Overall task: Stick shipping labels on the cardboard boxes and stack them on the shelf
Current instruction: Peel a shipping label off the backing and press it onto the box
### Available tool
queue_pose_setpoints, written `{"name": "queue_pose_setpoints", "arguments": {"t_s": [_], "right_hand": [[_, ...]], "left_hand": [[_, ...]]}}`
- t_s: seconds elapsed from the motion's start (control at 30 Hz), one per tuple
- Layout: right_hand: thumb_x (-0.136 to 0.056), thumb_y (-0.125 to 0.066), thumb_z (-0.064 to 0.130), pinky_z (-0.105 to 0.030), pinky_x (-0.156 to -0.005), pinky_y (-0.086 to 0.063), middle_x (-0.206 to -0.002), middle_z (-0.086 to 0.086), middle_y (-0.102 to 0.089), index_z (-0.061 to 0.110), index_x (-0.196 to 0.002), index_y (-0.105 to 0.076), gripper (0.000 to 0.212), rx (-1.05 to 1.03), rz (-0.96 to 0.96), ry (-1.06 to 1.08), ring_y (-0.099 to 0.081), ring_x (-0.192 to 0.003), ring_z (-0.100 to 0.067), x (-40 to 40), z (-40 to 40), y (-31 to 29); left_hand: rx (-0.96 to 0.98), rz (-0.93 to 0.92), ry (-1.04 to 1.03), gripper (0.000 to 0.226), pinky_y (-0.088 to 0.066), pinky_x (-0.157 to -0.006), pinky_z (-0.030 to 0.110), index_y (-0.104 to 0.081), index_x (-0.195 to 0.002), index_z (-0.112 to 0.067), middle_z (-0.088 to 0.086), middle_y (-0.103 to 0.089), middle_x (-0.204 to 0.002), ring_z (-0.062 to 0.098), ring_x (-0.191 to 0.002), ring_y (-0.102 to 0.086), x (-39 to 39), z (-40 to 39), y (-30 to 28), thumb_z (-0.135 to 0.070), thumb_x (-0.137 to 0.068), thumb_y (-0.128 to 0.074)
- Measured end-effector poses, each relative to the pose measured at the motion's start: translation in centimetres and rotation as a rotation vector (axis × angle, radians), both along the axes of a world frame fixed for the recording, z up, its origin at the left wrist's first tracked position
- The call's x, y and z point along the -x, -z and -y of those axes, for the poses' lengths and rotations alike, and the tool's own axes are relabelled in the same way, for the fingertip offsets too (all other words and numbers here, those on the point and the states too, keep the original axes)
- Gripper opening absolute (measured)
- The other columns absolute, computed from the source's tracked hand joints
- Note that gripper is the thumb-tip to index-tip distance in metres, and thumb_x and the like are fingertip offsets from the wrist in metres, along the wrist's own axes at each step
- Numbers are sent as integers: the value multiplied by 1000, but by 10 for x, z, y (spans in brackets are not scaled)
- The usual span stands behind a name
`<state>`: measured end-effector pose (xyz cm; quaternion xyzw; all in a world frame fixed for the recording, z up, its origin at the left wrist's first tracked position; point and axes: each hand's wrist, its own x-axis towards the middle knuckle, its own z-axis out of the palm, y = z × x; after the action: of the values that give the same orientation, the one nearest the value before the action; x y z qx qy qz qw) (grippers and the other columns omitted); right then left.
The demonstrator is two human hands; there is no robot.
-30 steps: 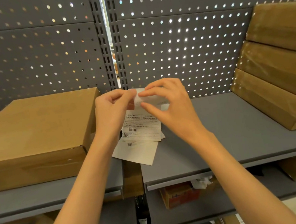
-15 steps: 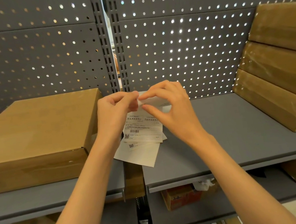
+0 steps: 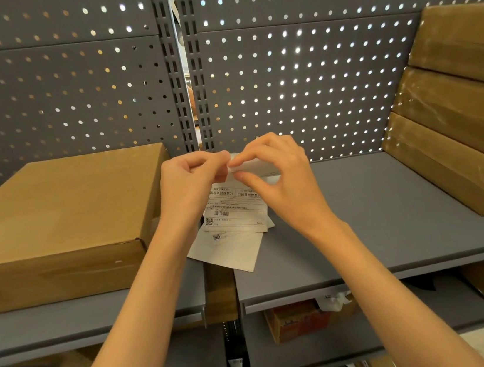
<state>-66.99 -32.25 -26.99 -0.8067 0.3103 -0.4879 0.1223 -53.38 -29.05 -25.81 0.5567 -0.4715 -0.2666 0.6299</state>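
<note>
A white shipping label with a barcode and QR codes hangs in front of me above the grey shelf. My left hand and my right hand both pinch its top edge between thumb and fingers. The label's lower sheets fan out below my hands. A flat cardboard box lies on the shelf just left of my left hand. Three cardboard boxes are stacked at the right, leaning back.
A perforated grey back panel closes the shelf behind. A slotted upright post divides the two bays. Lower shelves hold an orange-red box and other cartons. The part of the shelf between my hands and the right stack is bare.
Both hands stay pinched on the label's top edge, with only small finger shifts there. The view has tilted slightly, so everything sits a little lower.
</note>
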Motion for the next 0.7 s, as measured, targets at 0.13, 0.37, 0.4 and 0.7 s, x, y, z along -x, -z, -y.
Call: {"name": "queue_pose_setpoints", "arguments": {"t_s": [0.13,0.37,0.4,0.7], "right_hand": [[-82,-68,21,-30,-89,-33,-93,16,-54,27,-89,-70,9,3,0,0,-47,-96,-9,-1,-1,0],[-80,-69,19,-35,-88,-38,-93,8,-60,24,-83,-70,6,10,47,-25,-51,-95,-13,-3,-3,2],[-80,-69,18,-36,-88,-39,-94,8,-60,24,-84,-70,8,12,50,-28,-51,-96,-14,-2,-2,2],[-80,-70,21,-30,-91,-39,-102,8,-60,21,-83,-72,4,22,42,-17,-46,-102,-10,1,2,6]], "left_hand": [[-6,9,2,12,-54,-83,37,-74,-74,-10,17,-70,-77,21,-73,-64,-1,0,2,-15,-82,-66],[4,4,-6,17,-49,-68,23,-70,-67,-10,3,-65,-64,7,-59,-58,-1,0,1,-12,-84,-64],[6,2,-6,19,-50,-69,23,-70,-66,-12,3,-64,-63,8,-60,-58,-2,1,1,-12,-84,-64],[19,34,3,15,-56,-81,38,-70,-74,-11,8,-71,-75,21,-74,-68,-7,8,2,-16,-86,-63]]}}
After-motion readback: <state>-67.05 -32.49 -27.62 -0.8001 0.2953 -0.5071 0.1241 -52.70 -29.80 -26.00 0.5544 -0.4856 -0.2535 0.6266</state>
